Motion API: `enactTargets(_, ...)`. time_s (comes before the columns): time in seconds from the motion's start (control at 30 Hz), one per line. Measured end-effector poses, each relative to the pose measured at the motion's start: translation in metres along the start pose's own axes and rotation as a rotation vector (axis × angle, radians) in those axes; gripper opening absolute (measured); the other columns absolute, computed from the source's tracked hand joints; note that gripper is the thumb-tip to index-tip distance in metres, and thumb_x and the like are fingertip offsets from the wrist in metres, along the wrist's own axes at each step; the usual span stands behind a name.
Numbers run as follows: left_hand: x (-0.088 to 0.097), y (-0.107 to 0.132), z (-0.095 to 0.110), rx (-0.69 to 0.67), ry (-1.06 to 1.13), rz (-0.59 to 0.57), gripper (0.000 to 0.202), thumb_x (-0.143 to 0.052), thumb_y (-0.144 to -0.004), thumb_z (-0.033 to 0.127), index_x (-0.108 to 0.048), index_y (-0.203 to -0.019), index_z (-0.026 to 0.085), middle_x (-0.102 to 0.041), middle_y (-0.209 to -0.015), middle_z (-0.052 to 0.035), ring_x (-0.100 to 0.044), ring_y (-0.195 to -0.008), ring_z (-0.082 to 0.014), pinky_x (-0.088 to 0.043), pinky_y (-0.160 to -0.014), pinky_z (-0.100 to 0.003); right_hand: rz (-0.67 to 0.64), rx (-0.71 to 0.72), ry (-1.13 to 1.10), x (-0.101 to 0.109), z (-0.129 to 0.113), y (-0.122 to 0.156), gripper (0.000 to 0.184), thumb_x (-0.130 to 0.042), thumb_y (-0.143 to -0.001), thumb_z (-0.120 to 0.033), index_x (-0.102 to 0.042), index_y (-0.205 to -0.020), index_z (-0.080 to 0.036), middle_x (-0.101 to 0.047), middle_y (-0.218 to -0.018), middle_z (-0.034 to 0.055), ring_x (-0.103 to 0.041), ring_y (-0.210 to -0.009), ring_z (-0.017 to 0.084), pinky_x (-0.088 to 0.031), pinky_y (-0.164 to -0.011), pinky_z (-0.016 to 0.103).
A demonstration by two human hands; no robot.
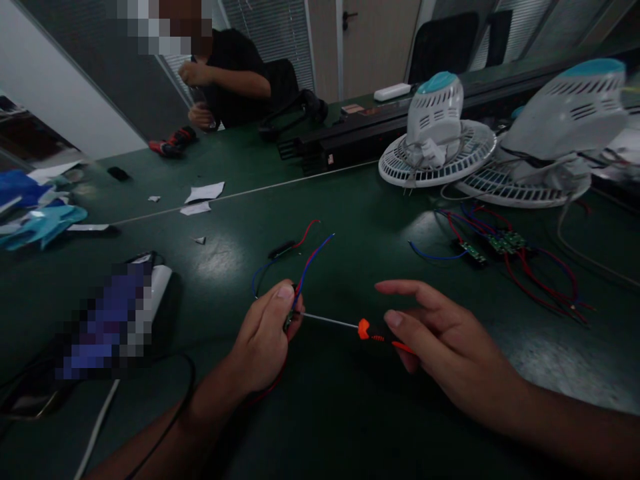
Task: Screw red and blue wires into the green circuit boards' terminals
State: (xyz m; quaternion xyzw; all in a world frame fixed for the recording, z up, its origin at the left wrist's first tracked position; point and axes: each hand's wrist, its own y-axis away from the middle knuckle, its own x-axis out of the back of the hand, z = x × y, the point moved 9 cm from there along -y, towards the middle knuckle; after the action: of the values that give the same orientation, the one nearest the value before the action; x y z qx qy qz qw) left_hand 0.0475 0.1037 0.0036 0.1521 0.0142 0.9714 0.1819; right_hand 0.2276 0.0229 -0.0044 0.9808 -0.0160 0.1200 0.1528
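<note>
Left grip (265, 337) is closed around a small wired board (289, 322), mostly hidden, above the green desk (350, 267). Right grip (453, 340) is half open, index finger (407, 288) stretched out; the screwdriver (376, 333) has its handle beside the thumb (417, 333), but whether it is held firmly I cannot tell. Its shaft (327, 321) runs to the board. More wired boards (505, 241) lie to the right.

No legible text; a pale label (330, 159) on the black bar (363, 143), far across the surface (350, 413), is too small to read.
</note>
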Motion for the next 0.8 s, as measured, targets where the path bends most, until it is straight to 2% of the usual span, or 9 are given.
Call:
enactTargets(0.2, 0.000, 0.000, 0.001, 0.002, 0.027, 0.002, 0.037, -0.033, -0.095, 0.039, -0.049, -0.067, 0.021, -0.044, -0.058, 0.0038, -0.039, -0.049, -0.0129, -0.033, -0.047, -0.026, 0.043, 0.048, -0.035, 0.002, -0.005, 0.003, 0.040, -0.054, -0.088, -0.040, -0.048, -0.121, -0.018, -0.058, -0.058, -0.0049, -0.051, -0.049, 0.014, -0.038, -0.047, 0.028)
enactTargets(0.5, 0.001, 0.000, -0.001, 0.018, 0.046, 0.024, 0.036, -0.037, -0.094, 0.040, -0.051, -0.067, 0.021, -0.045, -0.058, 0.0033, -0.041, -0.051, -0.0128, -0.036, -0.048, -0.025, 0.140, 0.026, -0.199, 0.007, 0.007, 0.002, 0.043, -0.065, -0.081, -0.043, -0.051, -0.114, -0.020, -0.061, -0.067, -0.0019, -0.055, -0.056, 0.013, -0.037, -0.045, 0.024)
enactTargets(0.57, 0.001, 0.000, -0.002, 0.026, 0.048, 0.031, 0.036, -0.039, -0.094, 0.041, -0.052, -0.067, 0.020, -0.046, -0.059, 0.0029, -0.042, -0.052, -0.0130, -0.037, -0.049, -0.026, 0.139, 0.008, -0.251, 0.007, 0.013, 0.003, 0.044, -0.062, -0.082, -0.049, -0.051, -0.114, -0.021, -0.061, -0.067, -0.0019, -0.054, -0.055, 0.013, -0.036, -0.043, 0.023)
enactTargets(0.67, 0.001, 0.001, -0.002, 0.026, 0.032, 0.032, 0.036, -0.038, -0.094, 0.040, -0.052, -0.067, 0.020, -0.045, -0.060, 0.0028, -0.042, -0.053, -0.0131, -0.037, -0.050, -0.026, 0.107, -0.028, -0.283, 0.003, 0.019, 0.003, 0.046, -0.048, -0.089, -0.058, -0.053, -0.116, -0.021, -0.061, -0.061, -0.0023, -0.053, -0.050, 0.014, -0.037, -0.042, 0.024)
enactTargets(0.73, 0.001, 0.001, -0.003, 0.027, 0.022, 0.025, 0.038, -0.035, -0.095, 0.039, -0.051, -0.067, 0.021, -0.045, -0.058, 0.0033, -0.041, -0.052, -0.0130, -0.036, -0.050, -0.026, 0.092, -0.053, -0.263, 0.002, 0.021, 0.003, 0.047, -0.043, -0.093, -0.058, -0.055, -0.118, -0.020, -0.059, -0.054, -0.0033, -0.050, -0.044, 0.013, -0.035, -0.040, 0.024)
enactTargets(0.8, 0.001, 0.000, -0.003, 0.025, 0.021, 0.017, 0.038, -0.034, -0.096, 0.039, -0.050, -0.066, 0.021, -0.044, -0.057, 0.0036, -0.040, -0.050, -0.0129, -0.035, -0.049, -0.026, 0.089, -0.063, -0.229, 0.001, 0.020, 0.002, 0.044, -0.044, -0.094, -0.055, -0.058, -0.116, -0.019, -0.056, -0.048, -0.0049, -0.047, -0.041, 0.012, -0.033, -0.039, 0.023)
